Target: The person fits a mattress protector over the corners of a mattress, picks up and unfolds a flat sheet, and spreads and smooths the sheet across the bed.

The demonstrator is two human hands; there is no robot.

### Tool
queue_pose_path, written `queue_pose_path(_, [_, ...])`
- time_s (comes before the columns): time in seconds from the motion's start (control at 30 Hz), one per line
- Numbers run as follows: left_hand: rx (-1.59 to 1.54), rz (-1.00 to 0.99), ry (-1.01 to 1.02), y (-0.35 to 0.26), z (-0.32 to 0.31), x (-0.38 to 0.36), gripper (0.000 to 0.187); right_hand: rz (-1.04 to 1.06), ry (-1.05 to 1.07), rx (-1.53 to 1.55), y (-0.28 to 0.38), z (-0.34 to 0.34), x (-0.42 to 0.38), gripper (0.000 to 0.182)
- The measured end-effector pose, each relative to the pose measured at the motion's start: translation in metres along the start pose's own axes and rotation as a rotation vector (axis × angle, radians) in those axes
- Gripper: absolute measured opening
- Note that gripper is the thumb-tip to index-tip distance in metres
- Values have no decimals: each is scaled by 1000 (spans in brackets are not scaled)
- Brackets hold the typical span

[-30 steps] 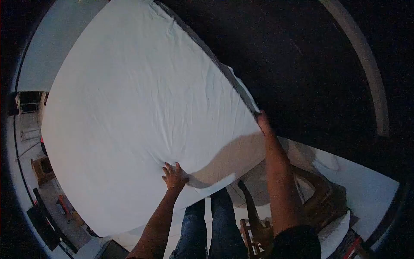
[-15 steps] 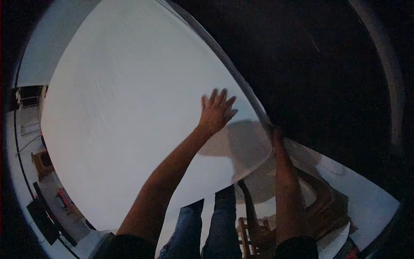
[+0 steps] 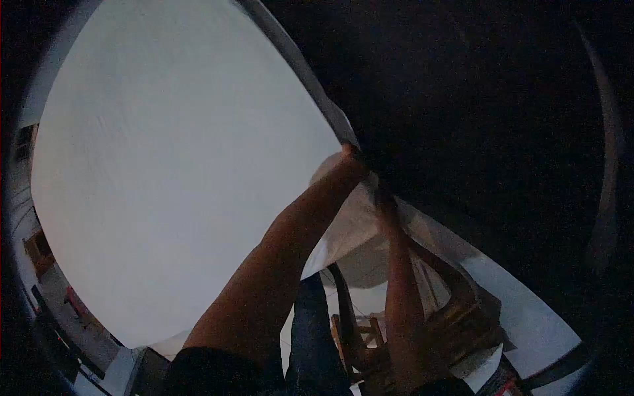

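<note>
A large white sheet-like surface (image 3: pixel 165 171) fills the left and middle of the view, with a grey edge running down its right side. My left hand (image 3: pixel 353 157) is at that edge near the lower right corner, its fingers bent over it and mostly hidden. Just below and to the right, my right hand (image 3: pixel 385 206) is near the same corner, dark and blurred, its fingers not readable. My shadow falls on the surface around both hands.
A dark wooden chair (image 3: pixel 462 310) stands at the lower right, beside a white surface (image 3: pixel 535 317). My jeans (image 3: pixel 310 330) show at the bottom. A small wooden piece of furniture (image 3: pixel 39 254) is at the far left. The upper right is very dark.
My left hand has moved from lying spread over the white surface to its right edge. The surface, its edge and my right hand now appear further left in view.
</note>
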State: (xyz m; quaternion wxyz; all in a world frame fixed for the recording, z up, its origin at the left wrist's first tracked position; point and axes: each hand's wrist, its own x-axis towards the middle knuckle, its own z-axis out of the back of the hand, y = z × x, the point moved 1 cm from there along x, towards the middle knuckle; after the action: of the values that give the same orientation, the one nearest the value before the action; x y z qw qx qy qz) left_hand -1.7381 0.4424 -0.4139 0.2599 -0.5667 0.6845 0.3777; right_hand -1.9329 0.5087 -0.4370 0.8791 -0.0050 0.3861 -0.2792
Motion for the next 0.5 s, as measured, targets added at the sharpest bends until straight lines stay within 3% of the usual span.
queue_pose_path(0.4, [955,-427,-89,15,39,63,41,-247,270,867,-22,88,11,42])
queue_pose_path(0.5, [1183,-549,-91,30,38,67,40,-264,263,850,-21,88,15,42])
